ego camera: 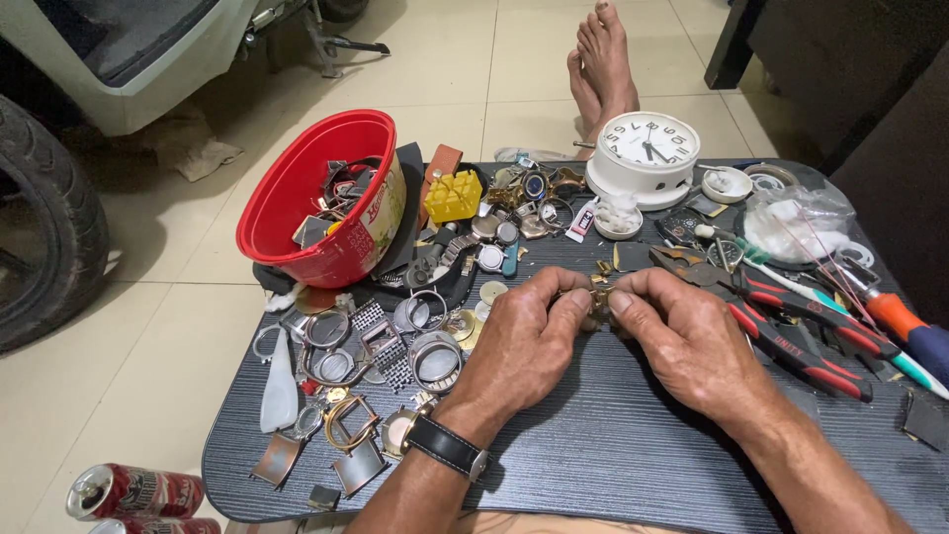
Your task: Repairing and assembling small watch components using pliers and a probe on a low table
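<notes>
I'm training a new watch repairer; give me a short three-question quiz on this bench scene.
1. True or false: both hands pinch one small brass part together.
2. Which wrist wears the black strap? A) left B) right
3. What stands behind the hands, at the table's far edge: a white clock or a radio?

Key:
1. True: left hand and right hand meet on it.
2. A.
3. The white clock, right of the red bowl.
</notes>
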